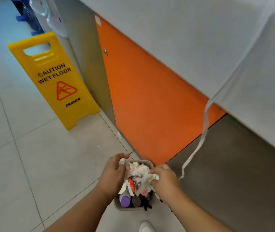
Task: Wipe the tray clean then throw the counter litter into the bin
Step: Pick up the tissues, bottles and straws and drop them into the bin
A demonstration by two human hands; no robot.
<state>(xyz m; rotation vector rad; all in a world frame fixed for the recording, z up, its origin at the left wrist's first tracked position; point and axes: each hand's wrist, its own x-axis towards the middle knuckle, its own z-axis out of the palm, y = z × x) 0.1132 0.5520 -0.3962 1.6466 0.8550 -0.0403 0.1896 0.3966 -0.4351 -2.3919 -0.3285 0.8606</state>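
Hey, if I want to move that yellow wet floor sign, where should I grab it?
Grip the top bar of the yellow wet floor sign, coming down from above. The sign is cut through just below it, so fingers can curl round, and it stands on its feet with that end uppermost and free.

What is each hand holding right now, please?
Left hand: closed, gripping a crumpled tissue above the bin.
Right hand: closed, gripping a paper wad over the bin.
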